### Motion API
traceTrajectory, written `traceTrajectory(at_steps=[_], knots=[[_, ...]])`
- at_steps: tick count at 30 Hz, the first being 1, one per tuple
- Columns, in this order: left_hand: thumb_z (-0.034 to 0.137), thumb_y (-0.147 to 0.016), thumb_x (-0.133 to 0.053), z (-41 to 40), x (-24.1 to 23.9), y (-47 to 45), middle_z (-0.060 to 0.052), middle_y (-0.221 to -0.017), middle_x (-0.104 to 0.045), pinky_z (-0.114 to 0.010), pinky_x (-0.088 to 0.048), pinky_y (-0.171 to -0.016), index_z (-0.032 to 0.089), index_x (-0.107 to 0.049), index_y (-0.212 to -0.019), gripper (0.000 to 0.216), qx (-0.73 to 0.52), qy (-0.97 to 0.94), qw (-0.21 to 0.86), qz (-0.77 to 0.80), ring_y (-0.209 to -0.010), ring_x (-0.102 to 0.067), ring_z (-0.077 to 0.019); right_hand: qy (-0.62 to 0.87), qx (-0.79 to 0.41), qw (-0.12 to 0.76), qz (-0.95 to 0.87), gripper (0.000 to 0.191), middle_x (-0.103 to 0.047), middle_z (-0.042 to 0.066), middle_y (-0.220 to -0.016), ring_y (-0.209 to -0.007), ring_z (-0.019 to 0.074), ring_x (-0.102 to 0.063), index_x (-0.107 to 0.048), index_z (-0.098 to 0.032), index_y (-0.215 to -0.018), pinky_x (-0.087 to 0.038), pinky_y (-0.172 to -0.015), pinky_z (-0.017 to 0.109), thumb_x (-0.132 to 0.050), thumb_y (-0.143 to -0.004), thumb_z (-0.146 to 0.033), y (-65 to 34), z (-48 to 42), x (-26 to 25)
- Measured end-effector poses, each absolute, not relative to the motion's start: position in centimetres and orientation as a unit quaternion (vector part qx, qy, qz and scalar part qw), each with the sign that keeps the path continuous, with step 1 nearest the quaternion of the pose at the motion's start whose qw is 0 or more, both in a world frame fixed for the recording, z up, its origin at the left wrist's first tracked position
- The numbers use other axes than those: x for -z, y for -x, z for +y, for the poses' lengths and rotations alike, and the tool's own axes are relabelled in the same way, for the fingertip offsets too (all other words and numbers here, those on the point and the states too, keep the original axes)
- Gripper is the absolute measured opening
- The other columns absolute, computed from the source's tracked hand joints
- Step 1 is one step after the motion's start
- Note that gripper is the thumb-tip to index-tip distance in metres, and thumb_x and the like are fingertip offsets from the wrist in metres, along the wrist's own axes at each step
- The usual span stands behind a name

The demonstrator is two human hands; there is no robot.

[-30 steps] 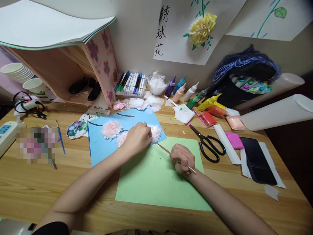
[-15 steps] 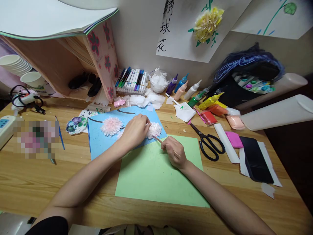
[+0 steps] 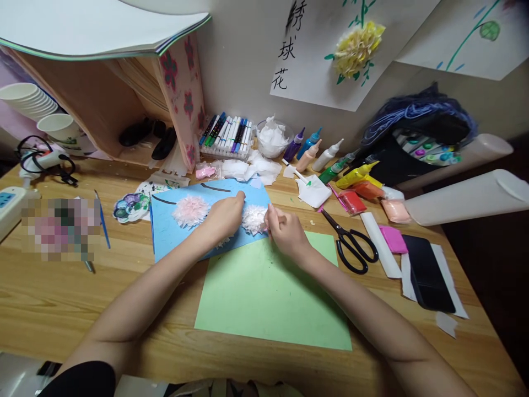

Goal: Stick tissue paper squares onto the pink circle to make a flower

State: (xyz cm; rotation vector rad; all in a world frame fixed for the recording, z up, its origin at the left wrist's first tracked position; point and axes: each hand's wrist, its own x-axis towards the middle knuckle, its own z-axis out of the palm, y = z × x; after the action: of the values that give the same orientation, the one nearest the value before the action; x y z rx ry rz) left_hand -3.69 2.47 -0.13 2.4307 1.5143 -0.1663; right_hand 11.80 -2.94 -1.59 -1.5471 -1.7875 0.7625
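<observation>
A blue sheet (image 3: 169, 234) lies on the wooden desk with fluffy tissue flowers stuck on it: a pale pink one (image 3: 190, 211) and a whiter one (image 3: 253, 219). My left hand (image 3: 223, 216) rests curled on the sheet between them, fingers bent against the white flower. My right hand (image 3: 285, 231) is closed in a pinch at the white flower's right edge; the thin wooden stick it held earlier is hidden. A green sheet (image 3: 268, 298) lies under my right forearm.
Black scissors (image 3: 351, 245) lie right of the green sheet, then a pink block (image 3: 392, 238) and a black phone (image 3: 427, 270). Paint bottles (image 3: 320, 157), a marker box (image 3: 227, 135) and a tissue bowl (image 3: 273, 138) line the wall. A paint palette (image 3: 130, 205) and brush (image 3: 101, 223) lie left.
My right hand has moved up and left off the green sheet to the white flower. The stick, plain to see before, no longer shows. My left hand stayed on the blue sheet.
</observation>
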Motion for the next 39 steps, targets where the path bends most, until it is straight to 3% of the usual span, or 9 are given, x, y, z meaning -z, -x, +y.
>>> traceTrajectory(at_steps=[4, 8, 13, 18, 21, 28, 39], knots=[[0.021, -0.093, -0.024, 2.4, 0.2, 3.7, -0.015, -0.085, -0.067, -0.031, -0.042, -0.065, 0.010, -0.046, -0.111, 0.030, 0.061, -0.845, 0.130, 0.514, -0.079, -0.064, -0.0245, 0.624, -0.293, 0.264, -0.674, 0.053, -0.043, -0.001, -0.034, -0.039, 0.0140, -0.047, -0.036, -0.023, -0.046, -0.035, -0.053, 0.027, -0.029, -0.096, -0.037, -10.8, 0.2, 0.5], [0.021, -0.093, -0.023, 2.5, 0.2, 3.8, -0.015, -0.089, -0.067, -0.031, -0.042, -0.068, 0.010, -0.046, -0.113, 0.032, 0.059, -0.844, 0.143, 0.513, -0.082, -0.064, -0.0247, 0.593, -0.343, 0.260, -0.680, 0.057, -0.048, 0.000, -0.033, -0.041, 0.0135, -0.052, -0.043, -0.021, -0.044, -0.040, -0.056, 0.026, -0.032, -0.095, -0.044, -11.5, 0.6, 0.1], [0.020, -0.093, -0.023, 2.7, 0.3, 4.0, -0.016, -0.088, -0.066, -0.032, -0.042, -0.067, 0.010, -0.046, -0.114, 0.033, 0.054, -0.848, 0.148, 0.507, -0.081, -0.063, -0.0252, 0.533, -0.373, 0.380, -0.658, 0.048, -0.052, -0.002, -0.044, -0.047, 0.0129, -0.053, -0.051, -0.020, -0.058, -0.042, -0.057, 0.026, -0.032, -0.095, -0.044, -14.3, -3.6, 1.5], [0.015, -0.091, -0.025, 2.5, -0.1, 3.9, -0.016, -0.086, -0.066, -0.032, -0.043, -0.070, 0.010, -0.046, -0.114, 0.032, 0.062, -0.847, 0.151, 0.506, -0.080, -0.063, -0.0248, 0.467, -0.397, 0.546, -0.571, 0.045, -0.052, -0.001, -0.048, -0.045, 0.0141, -0.049, -0.051, -0.021, -0.060, -0.040, -0.051, 0.029, -0.031, -0.094, -0.043, -17.1, -6.2, 5.0], [0.009, -0.087, -0.027, 2.2, -0.5, 3.8, -0.015, -0.085, -0.066, -0.032, -0.043, -0.068, 0.009, -0.045, -0.115, 0.033, 0.080, -0.848, 0.143, 0.504, -0.080, -0.064, -0.0256, 0.471, -0.457, 0.576, -0.488, 0.040, -0.052, -0.002, -0.050, -0.047, 0.0145, -0.052, -0.049, -0.021, -0.065, -0.042, -0.054, 0.030, -0.031, -0.094, -0.041, -17.7, -6.0, 5.9], [0.008, -0.085, -0.029, 2.3, -0.1, 3.9, -0.013, -0.085, -0.067, -0.030, -0.042, -0.067, 0.011, -0.044, -0.117, 0.036, 0.084, -0.858, 0.116, 0.494, -0.078, -0.064, -0.0240, 0.467, -0.493, 0.492, -0.544, 0.041, -0.056, 0.000, -0.055, -0.052, 0.0141, -0.053, -0.051, -0.019, -0.066, -0.042, -0.055, 0.028, -0.032, -0.095, -0.042, -16.5, -6.4, 5.5], [0.004, -0.081, -0.031, 2.4, 0.2, 3.9, -0.013, -0.086, -0.067, -0.030, -0.042, -0.065, 0.013, -0.045, -0.117, 0.039, 0.081, -0.864, 0.108, 0.485, -0.080, -0.064, -0.0249, 0.486, -0.373, 0.414, -0.673, 0.043, -0.055, 0.001, -0.058, -0.057, 0.0142, -0.053, -0.044, -0.021, -0.063, -0.045, -0.064, 0.029, -0.026, -0.097, -0.041, -15.3, -6.2, 5.3]])
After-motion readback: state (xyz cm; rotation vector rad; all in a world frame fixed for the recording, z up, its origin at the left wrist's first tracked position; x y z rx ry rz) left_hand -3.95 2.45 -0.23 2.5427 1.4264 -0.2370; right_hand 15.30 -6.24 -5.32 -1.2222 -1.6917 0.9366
